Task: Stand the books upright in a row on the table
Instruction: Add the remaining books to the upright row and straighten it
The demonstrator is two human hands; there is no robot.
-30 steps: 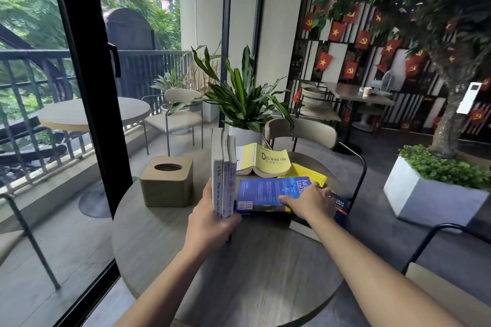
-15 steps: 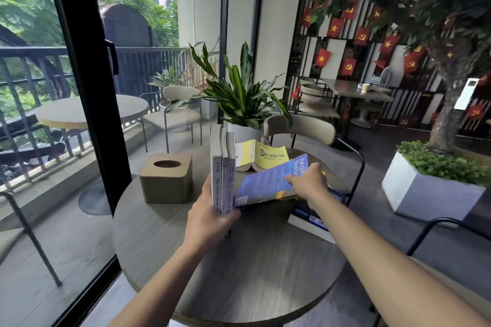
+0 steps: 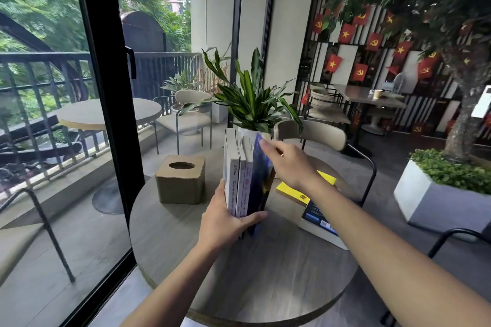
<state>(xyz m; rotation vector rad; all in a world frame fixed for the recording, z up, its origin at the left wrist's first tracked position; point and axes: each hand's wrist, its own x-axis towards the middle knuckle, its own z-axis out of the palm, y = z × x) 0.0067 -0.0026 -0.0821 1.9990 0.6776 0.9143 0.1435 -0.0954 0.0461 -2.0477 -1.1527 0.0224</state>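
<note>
Three white books point(image 3: 237, 175) stand upright on the round grey table point(image 3: 265, 273). A blue book point(image 3: 261, 186) stands against their right side, slightly tilted. My left hand point(image 3: 228, 223) grips the base of the upright row, thumb wrapped across the spines. My right hand point(image 3: 288, 162) holds the blue book near its top edge. To the right, a yellow book point(image 3: 292, 192) lies flat, and a dark blue book point(image 3: 318, 223) lies flat beneath my right forearm, partly hidden.
A tan tissue box point(image 3: 182, 179) sits left of the row. A potted plant point(image 3: 252, 103) stands behind the books. A beige chair point(image 3: 318, 135) faces the table's far side. A glass door frame point(image 3: 106, 87) runs along the left. A white planter point(image 3: 438, 199) is at right.
My right hand lifted the blue book off the flat pile and swung it upright against the white books. The yellow open book behind is no longer visible. My left hand stayed on the row.
</note>
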